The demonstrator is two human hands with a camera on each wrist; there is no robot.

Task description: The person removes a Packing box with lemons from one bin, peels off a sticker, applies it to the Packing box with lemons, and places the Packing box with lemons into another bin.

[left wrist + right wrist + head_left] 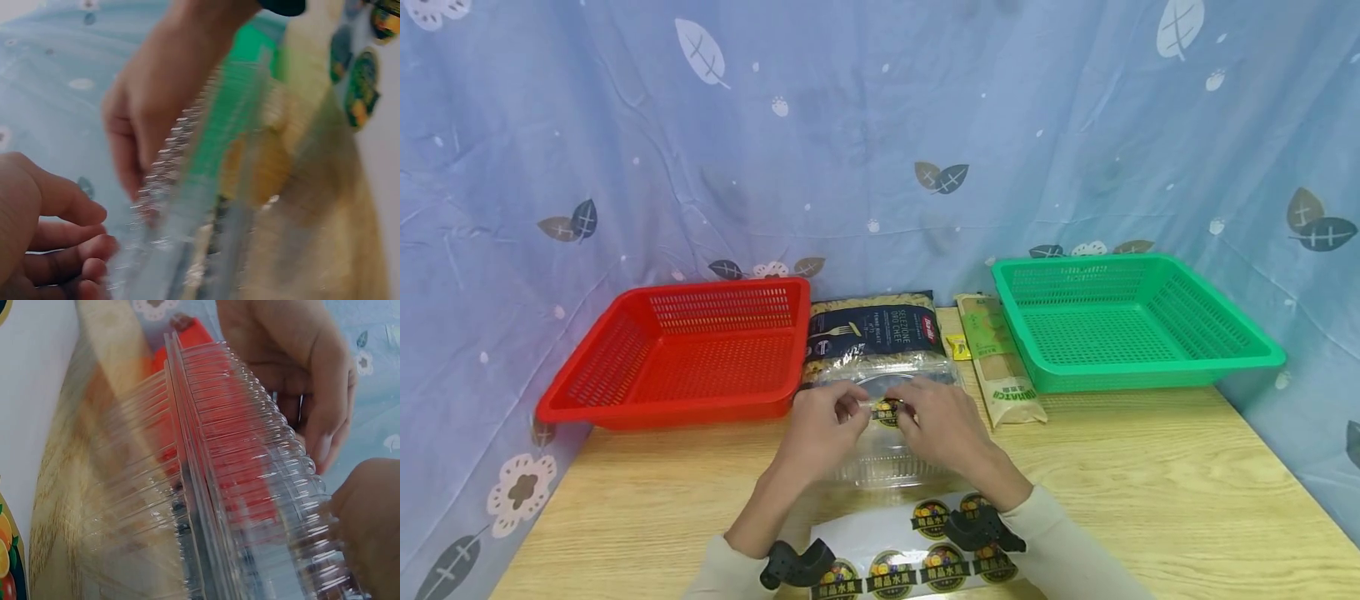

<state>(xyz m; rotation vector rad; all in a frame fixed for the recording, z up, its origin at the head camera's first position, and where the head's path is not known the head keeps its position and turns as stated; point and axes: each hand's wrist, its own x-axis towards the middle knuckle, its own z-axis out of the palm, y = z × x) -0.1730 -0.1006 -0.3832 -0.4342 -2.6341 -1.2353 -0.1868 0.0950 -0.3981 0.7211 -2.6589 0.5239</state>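
Observation:
A clear plastic clamshell box (880, 467) with ribbed sides sits in front of me on the table. Over its lid is a round black-and-gold fruit sticker (887, 412), between my two hands. My left hand (829, 421) pinches the sticker's left edge with thumb and forefinger. At its right edge my right hand (942, 417) pinches it likewise. In the right wrist view the ribbed box (250, 462) fills the middle, with my left hand (306, 369) beyond it. The left wrist view is blurred; my left hand (50, 231) shows curved fingers beside the box.
A sheet of fruit stickers (887, 533) lies nearest me, partly under my wrists. Behind the box is a bag of pasta (880, 325), with a small yellow packet (958, 347) and a long paper-wrapped pack (996, 358) beside it. A red basket (670, 408) stands left, a green basket (1150, 375) right.

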